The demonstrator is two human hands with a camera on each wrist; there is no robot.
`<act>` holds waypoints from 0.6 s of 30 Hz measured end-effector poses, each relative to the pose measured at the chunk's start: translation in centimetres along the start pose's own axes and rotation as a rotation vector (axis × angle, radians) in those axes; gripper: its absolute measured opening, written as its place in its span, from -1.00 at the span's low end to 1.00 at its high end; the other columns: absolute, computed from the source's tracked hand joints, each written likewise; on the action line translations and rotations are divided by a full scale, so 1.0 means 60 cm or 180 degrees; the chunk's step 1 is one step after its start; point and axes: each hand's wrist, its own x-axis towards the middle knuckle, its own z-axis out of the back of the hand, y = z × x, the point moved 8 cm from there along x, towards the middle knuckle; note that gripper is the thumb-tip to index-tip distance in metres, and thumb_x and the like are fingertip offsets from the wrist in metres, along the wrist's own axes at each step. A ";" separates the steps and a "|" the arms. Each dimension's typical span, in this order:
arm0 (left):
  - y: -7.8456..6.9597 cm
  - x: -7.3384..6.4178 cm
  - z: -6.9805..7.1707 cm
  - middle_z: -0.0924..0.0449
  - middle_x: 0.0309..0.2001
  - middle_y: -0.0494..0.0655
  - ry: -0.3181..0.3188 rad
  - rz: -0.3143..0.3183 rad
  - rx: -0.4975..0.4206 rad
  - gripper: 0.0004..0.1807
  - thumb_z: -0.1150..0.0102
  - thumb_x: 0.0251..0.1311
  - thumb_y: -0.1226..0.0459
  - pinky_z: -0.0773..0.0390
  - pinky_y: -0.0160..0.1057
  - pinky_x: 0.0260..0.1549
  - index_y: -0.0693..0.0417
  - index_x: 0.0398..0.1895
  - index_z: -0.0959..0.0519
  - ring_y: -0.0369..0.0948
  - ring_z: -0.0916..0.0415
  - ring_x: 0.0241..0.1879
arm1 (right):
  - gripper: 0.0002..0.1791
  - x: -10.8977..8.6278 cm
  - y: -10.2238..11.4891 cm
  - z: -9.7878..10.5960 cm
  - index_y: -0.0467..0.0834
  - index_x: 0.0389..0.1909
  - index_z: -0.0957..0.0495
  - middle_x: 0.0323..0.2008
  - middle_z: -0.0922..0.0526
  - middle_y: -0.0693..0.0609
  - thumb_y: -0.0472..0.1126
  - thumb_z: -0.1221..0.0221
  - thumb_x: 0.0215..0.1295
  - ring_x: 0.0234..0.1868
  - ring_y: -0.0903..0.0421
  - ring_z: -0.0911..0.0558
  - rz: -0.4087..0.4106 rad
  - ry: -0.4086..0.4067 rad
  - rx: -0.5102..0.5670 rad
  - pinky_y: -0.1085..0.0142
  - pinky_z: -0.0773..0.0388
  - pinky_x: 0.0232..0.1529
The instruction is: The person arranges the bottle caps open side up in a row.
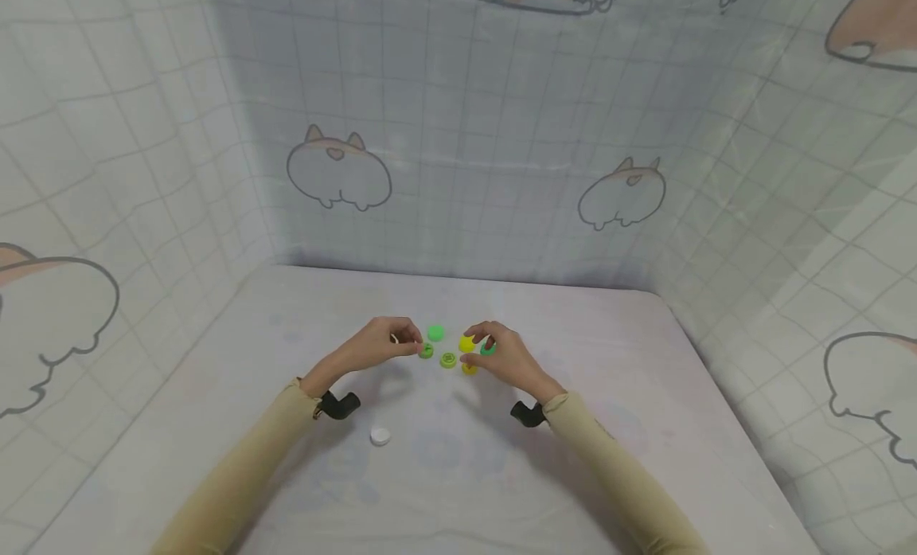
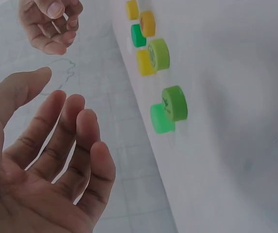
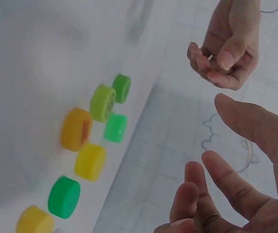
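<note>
Several round plastic bottle caps lie in a loose cluster on the table. My left hand (image 1: pixel 380 342) hovers at the cluster's left side, near a green cap (image 2: pixel 176 103) and a bright green cap (image 1: pixel 435 332). Its fingers are loosely bent, and the wrist view shows nothing held. Over the right side is my right hand (image 1: pixel 505 358), thumb and fingers apart with nothing between them. Around it lie a yellow cap (image 3: pixel 90 162), an orange cap (image 3: pixel 76 129) and a darker green cap (image 3: pixel 64 197). A lime green cap (image 1: pixel 448 360) lies between the hands.
A white cap (image 1: pixel 380 436) sits apart on the table, nearer my body. Another yellow cap (image 3: pixel 34 221) shows at the edge of the right wrist view. A pale cloth covers the table (image 1: pixel 573 491); grid-patterned curtains with cartoon animals rise behind it and on both sides.
</note>
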 end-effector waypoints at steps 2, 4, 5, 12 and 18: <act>0.003 0.005 0.006 -0.66 -0.35 -0.13 -0.0069 0.0030 0.0018 -0.83 -0.27 0.21 0.09 -0.51 -0.29 -0.31 -0.07 -0.23 -0.62 -0.24 -0.52 -0.34 | -0.52 0.004 0.002 0.004 -0.16 0.02 -0.58 -0.11 -0.64 -0.16 -0.08 -0.41 0.09 -0.15 -0.17 -0.57 0.0009 -0.0032 -0.0005 0.24 -0.49 -0.22; 0.007 0.009 0.010 -0.64 -0.35 -0.17 -0.0107 0.0059 0.0016 -0.80 -0.28 0.20 0.08 -0.50 -0.28 -0.30 -0.04 -0.21 -0.63 -0.22 -0.50 -0.34 | -0.54 0.008 0.004 0.006 -0.11 0.01 -0.58 -0.14 -0.63 -0.11 -0.08 -0.41 0.08 -0.16 -0.13 -0.57 -0.0005 -0.0062 -0.0022 0.26 -0.50 -0.23; 0.010 0.011 0.011 -0.63 -0.36 -0.18 -0.0121 0.0064 0.0018 -0.79 -0.29 0.20 0.08 -0.50 -0.28 -0.31 -0.03 -0.20 -0.63 -0.21 -0.50 -0.34 | -0.55 0.011 0.005 0.005 -0.09 0.01 -0.59 -0.15 -0.63 -0.08 -0.08 -0.41 0.08 -0.15 -0.12 -0.57 -0.0018 -0.0064 -0.0020 0.26 -0.50 -0.22; 0.030 0.017 0.011 -0.62 -0.35 -0.15 -0.0169 0.0175 -0.0013 -0.72 -0.28 0.21 0.13 -0.49 -0.25 -0.31 0.14 -0.13 -0.63 -0.17 -0.49 -0.32 | -0.54 0.040 0.003 -0.018 -0.04 0.04 -0.59 -0.07 -0.64 -0.14 -0.03 -0.39 0.11 -0.13 -0.10 -0.56 -0.0065 0.0070 0.0014 0.26 -0.49 -0.19; 0.046 0.024 0.013 -0.61 -0.36 -0.15 -0.0270 0.0235 0.0005 -0.76 -0.26 0.23 0.18 -0.47 -0.24 -0.36 0.13 -0.14 -0.63 -0.17 -0.49 -0.33 | -0.50 0.064 -0.001 -0.042 -0.11 0.08 -0.57 -0.06 -0.63 -0.19 -0.04 -0.39 0.12 -0.17 -0.05 -0.54 -0.0118 0.0210 0.0028 0.25 -0.49 -0.19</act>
